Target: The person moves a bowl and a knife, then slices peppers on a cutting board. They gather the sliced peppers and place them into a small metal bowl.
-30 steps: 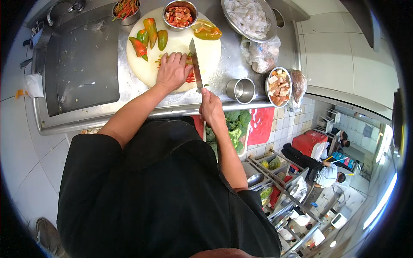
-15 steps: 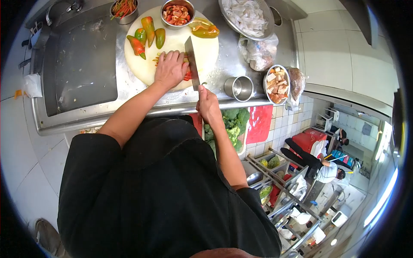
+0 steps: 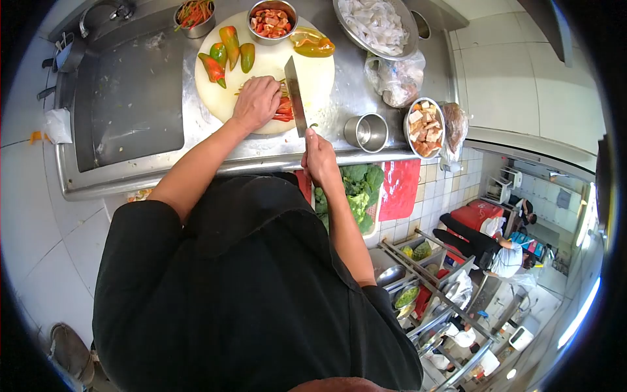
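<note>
My left hand (image 3: pixel 258 101) lies on the white round cutting board (image 3: pixel 317 72), its fingers curled together over sliced pepper. Red pepper strips (image 3: pixel 283 110) stick out from under it toward the blade; the fingertips are partly hidden. The handle of a cleaver (image 3: pixel 295 95) is gripped in my right hand (image 3: pixel 321 157) at the counter's front edge. The blade stands on edge just right of the strips, with a small gap. Behind my left hand sit several whole red-green peppers (image 3: pixel 229 44), and an opened pepper (image 3: pixel 312 43) lies at the board's far right.
A metal bowl of cut red pieces (image 3: pixel 272 23) stands on the board's far edge. To the right are an empty steel cup (image 3: pixel 366 132), a bowl of cubed food (image 3: pixel 424 128) and a colander of white strips (image 3: pixel 375 26). Broccoli (image 3: pixel 359 189) sits below the counter. A person (image 3: pixel 506 260) is farther off.
My left hand's fingers have drawn back and curled, so more red strips show between hand and blade. The whole view has shifted slightly. The cleaver stays in my right hand.
</note>
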`<state>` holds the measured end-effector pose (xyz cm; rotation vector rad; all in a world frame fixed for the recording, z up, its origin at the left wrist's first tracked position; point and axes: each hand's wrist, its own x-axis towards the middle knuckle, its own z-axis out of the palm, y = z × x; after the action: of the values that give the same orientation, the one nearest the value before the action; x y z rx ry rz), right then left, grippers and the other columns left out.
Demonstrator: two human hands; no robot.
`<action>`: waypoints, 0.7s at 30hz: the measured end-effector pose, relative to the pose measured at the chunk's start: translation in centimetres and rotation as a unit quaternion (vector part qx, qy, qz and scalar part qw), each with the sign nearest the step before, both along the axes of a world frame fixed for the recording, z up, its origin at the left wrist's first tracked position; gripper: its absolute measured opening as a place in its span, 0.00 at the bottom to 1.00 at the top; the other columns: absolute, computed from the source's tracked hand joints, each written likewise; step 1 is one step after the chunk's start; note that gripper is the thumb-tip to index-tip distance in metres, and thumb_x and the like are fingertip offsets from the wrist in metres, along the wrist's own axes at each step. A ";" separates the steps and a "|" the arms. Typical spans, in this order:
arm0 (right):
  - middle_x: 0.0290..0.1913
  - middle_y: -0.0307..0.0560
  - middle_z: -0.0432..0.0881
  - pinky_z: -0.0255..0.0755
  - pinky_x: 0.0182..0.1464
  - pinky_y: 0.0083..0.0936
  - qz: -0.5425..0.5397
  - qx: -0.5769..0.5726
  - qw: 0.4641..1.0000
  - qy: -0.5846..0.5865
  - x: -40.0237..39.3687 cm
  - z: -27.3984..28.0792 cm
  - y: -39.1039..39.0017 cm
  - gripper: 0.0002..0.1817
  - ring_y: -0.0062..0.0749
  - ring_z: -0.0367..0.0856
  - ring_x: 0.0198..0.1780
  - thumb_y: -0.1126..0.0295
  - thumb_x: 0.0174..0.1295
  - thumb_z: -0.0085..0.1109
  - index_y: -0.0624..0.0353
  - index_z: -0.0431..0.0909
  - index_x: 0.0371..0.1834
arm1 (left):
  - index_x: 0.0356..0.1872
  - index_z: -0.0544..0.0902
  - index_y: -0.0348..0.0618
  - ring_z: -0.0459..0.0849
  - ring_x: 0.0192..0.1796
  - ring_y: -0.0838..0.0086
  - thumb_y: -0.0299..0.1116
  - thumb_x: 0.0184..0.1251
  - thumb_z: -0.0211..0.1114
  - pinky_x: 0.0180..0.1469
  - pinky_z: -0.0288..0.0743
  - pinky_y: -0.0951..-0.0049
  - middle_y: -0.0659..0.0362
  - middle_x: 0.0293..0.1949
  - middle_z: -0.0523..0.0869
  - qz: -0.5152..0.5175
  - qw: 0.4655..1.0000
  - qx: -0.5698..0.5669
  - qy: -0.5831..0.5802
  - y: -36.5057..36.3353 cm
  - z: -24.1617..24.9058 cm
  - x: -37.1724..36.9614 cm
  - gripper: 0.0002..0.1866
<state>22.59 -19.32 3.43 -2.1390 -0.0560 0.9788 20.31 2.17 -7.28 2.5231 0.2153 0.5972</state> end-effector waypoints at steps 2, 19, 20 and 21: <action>0.19 0.48 0.77 0.74 0.26 0.37 0.006 -0.003 1.000 -0.005 0.0 0.2 -0.1 0.34 0.34 0.78 0.17 0.46 0.86 0.39 0.71 0.81 0.53 | 0.44 0.81 0.42 0.83 0.54 0.58 0.33 0.70 0.65 0.63 0.73 0.52 0.54 0.46 0.83 -0.006 0.999 0.020 -0.030 -0.1 -0.1 0.1 0.08; 0.19 0.41 0.74 0.69 0.24 0.29 -0.014 -0.005 1.000 -0.005 -2.5 4.2 -0.9 0.32 0.26 0.73 0.19 0.46 0.87 0.39 0.65 0.77 0.39 | 0.45 0.83 0.46 0.82 0.54 0.62 0.36 0.67 0.65 0.59 0.72 0.57 0.57 0.47 0.83 -0.002 0.997 0.072 -0.006 -0.4 0.1 0.3 0.09; 0.19 0.43 0.76 0.71 0.26 0.31 -0.009 -0.016 1.000 -0.001 -2.5 4.1 -0.9 0.30 0.28 0.75 0.19 0.45 0.87 0.39 0.65 0.78 0.47 | 0.44 0.83 0.47 0.82 0.53 0.63 0.36 0.67 0.65 0.58 0.72 0.58 0.58 0.45 0.83 0.002 0.997 0.074 -0.014 -0.3 0.0 0.3 0.09; 0.19 0.44 0.77 0.73 0.29 0.33 -0.002 -0.027 1.000 0.004 -2.5 3.9 -0.9 0.31 0.30 0.77 0.20 0.45 0.86 0.39 0.66 0.80 0.54 | 0.44 0.83 0.46 0.82 0.54 0.62 0.35 0.67 0.65 0.59 0.72 0.58 0.57 0.47 0.83 -0.001 0.997 0.072 -0.006 -0.2 0.2 0.3 0.09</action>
<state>20.06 -20.25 7.37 -2.1830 -0.0204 0.9969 20.62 1.93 -7.12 2.6571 0.1699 0.6492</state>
